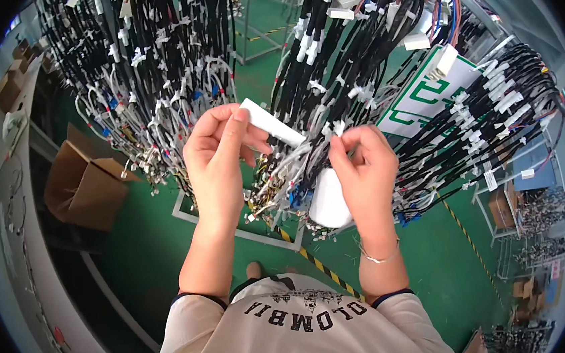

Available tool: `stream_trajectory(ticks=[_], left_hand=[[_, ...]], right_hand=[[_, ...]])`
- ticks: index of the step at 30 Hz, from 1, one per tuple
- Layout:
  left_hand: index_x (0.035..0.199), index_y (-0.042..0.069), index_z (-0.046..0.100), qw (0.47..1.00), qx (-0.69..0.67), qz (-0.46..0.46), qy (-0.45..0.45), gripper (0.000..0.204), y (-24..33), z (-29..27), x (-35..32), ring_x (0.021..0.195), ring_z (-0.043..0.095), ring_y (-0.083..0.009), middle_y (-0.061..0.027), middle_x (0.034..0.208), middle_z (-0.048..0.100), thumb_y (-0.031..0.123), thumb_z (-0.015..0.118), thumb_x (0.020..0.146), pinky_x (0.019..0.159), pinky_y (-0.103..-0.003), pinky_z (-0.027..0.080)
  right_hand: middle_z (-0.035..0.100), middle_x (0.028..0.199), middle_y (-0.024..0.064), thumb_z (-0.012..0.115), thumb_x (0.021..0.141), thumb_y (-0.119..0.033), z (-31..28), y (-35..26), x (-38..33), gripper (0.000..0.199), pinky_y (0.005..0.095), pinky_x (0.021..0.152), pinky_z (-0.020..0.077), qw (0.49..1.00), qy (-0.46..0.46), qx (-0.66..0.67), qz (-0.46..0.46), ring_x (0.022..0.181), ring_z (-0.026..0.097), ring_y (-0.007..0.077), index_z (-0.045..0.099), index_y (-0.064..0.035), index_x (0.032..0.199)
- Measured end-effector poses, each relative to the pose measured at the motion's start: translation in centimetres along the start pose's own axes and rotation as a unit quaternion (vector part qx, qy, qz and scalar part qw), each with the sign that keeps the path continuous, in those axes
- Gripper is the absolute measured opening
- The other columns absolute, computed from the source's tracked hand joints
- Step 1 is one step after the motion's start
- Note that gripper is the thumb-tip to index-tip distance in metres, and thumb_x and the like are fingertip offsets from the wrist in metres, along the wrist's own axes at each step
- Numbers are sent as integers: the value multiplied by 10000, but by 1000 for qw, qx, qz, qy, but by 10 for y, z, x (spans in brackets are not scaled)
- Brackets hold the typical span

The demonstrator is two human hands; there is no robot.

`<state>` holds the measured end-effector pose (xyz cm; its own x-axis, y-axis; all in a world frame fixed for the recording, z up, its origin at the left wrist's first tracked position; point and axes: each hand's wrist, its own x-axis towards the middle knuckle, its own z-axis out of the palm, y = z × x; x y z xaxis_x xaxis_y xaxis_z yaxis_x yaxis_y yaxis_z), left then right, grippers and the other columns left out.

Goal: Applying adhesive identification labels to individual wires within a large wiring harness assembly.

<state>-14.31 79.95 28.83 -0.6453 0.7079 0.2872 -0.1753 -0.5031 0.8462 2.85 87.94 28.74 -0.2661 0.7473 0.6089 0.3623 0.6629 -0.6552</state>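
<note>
A flat white strip (272, 122) is pinched between the thumb and fingers of my left hand (216, 145). It slants down to the right, its far end over the hanging cables. My right hand (368, 162) is closed, with thumb and forefinger pressed together beside a small white piece (339, 128); I cannot tell whether they grip it. A white roll-shaped thing (330, 201) shows against the palm side of my right hand, partly hidden by it. Behind both hands hangs a bundle of black and grey wire harnesses (288, 169) with white ties and connectors.
More wire harnesses (158, 59) hang at the left, others (485, 115) at the right, near a white sign with green marks (417, 101). A metal frame (268, 241) stands low before me. An open cardboard box (85, 187) sits left, beside a long pale table (31, 266).
</note>
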Motion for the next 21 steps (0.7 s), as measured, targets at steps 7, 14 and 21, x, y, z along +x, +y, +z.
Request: stream_trajectory(ticks=[7, 14, 21], left_hand=[[1012, 5, 635, 996, -84, 12, -35, 145, 2, 1, 31, 659, 574, -81, -32, 821, 638, 133, 575, 980, 553, -220, 454], [1035, -9, 634, 991, -122, -13, -44, 150, -3, -3, 36, 727, 663, -138, -81, 883, 681, 121, 601, 968, 593, -260, 525], [1020, -42, 588, 997, -73, 30, 18, 187, 1, -2, 49, 592, 658, -166, -110, 788, 659, 142, 576, 988, 519, -250, 521]], right_hand=[[659, 950, 80, 604, 856, 99, -21, -24, -6, 138, 172, 517, 385, 925, -143, 303, 177, 634, 521, 12, 532, -19, 840], [707, 842, 123, 592, 903, 42, 2, -30, -1, 258, 217, 588, 451, 932, -179, 238, 208, 711, 608, 78, 389, -41, 1039], [662, 721, 27, 495, 1012, -83, 6, -87, -21, 304, 194, 547, 395, 928, -253, 253, 99, 605, 515, 11, 503, -9, 1306]])
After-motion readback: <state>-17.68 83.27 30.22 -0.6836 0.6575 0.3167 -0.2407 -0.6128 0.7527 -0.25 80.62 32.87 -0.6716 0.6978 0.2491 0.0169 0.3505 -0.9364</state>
